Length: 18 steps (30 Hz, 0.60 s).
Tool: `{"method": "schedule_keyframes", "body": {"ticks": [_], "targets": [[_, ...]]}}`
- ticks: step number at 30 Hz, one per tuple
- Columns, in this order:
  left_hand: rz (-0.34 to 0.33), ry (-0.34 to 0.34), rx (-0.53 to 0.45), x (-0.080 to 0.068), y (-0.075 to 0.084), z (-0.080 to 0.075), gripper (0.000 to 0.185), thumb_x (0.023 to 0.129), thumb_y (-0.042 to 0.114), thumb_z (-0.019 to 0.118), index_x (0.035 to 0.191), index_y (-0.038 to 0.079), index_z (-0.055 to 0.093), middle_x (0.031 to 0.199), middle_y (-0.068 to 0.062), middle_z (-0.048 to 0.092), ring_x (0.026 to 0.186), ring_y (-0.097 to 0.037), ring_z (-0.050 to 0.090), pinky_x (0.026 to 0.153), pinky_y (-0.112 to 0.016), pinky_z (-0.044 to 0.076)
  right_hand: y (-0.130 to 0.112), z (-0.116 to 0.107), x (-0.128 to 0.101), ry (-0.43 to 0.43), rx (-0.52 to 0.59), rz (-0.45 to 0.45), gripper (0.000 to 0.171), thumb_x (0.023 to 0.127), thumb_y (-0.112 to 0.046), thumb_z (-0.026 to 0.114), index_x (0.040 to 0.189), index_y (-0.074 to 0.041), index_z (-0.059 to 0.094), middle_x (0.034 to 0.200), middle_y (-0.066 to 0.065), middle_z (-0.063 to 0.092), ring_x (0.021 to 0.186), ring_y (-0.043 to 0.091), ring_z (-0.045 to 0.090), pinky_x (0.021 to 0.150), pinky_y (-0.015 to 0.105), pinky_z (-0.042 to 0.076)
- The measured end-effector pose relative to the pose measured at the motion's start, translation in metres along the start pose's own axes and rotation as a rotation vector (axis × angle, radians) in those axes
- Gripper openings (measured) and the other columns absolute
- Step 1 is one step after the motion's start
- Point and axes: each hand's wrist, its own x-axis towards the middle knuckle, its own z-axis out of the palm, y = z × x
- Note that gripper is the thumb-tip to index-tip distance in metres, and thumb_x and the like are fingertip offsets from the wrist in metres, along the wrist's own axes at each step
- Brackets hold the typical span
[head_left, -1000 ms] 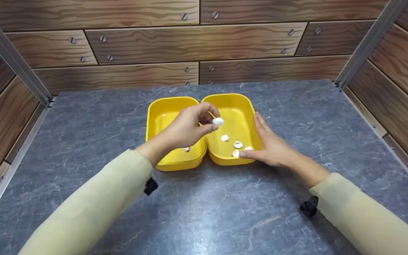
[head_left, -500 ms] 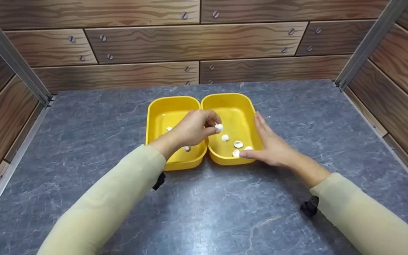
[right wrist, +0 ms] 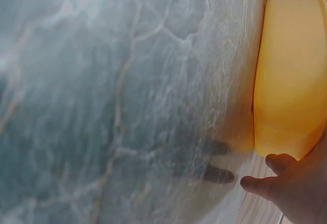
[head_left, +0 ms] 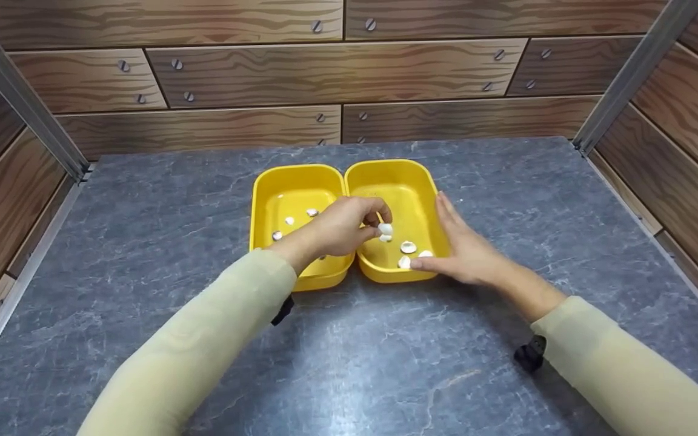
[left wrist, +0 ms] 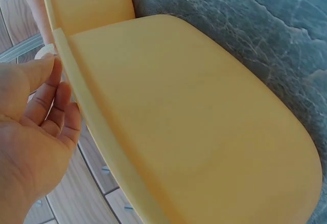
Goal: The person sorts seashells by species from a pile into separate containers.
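Two yellow tubs stand side by side, touching, on the grey marbled counter (head_left: 143, 200), towards its far half. The left tub (head_left: 276, 181) holds several small pale shells on its floor, including one at the left (head_left: 277, 235) and two farther in (head_left: 312, 212). The right tub (head_left: 409, 175) holds more shells near its near edge, among them one at (head_left: 408, 246).

Left hand (head_left: 340, 227): reaches across the shared rims of the two tubs, with the fingers curled and the fingertips down inside the right tub. A white shell (head_left: 385, 228) is pinched between thumb and forefinger, low over the right tub's floor and just above another shell (head_left: 385, 238). Whether the pinched shell touches the one below it cannot be told from the head view. In the left wrist view the palm (left wrist: 25, 132) sits just beside the tub's rim (left wrist: 97, 132), and the shell is out of sight.

Right hand (head_left: 467, 254): lies against the outer right wall of the right tub, fingers straight and together, thumb laid along the near right corner of the rim. It grips nothing. In the right wrist view the thumb (right wrist: 260, 185) shows just below the tub's outer wall (right wrist: 291, 81), close over the counter.

Wood-grain panels (head_left: 337, 72) enclose the counter on the far, left and right sides.
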Motion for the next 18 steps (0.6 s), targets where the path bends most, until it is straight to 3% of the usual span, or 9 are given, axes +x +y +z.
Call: {"method": "schedule_keyframes", "body": {"ticks": [10,18], "targets": [[0.054,-0.022,0.086,0.0012,-0.0002,0.0040,0.019,0.104,0.009,0.069,0.124,0.010,0.068,0.112,-0.005,0.074,0.105,-0.022,0.067,0.097,-0.036,0.055,0.0011,0.0001,0.0008,-0.004,-0.002,-0.009,0.133,0.088,-0.065,0.078,0.169,-0.008,-0.009,0.176,0.011,-0.014,0.159,0.049,0.010,0.126,0.064,0.014],[0.012,0.062,0.035,-0.0049,0.0015,-0.0043,0.023,0.106,0.017,0.068,0.128,0.012,0.068,0.115,-0.002,0.071,0.106,-0.018,0.065,0.097,-0.034,0.055,0.0013,-0.0021,0.0004,-0.012,-0.008,-0.010,0.130,0.090,-0.063,0.078,0.169,-0.006,-0.009,0.176,0.013,-0.014,0.159,0.048,0.009,0.126,0.063,0.013]]}}
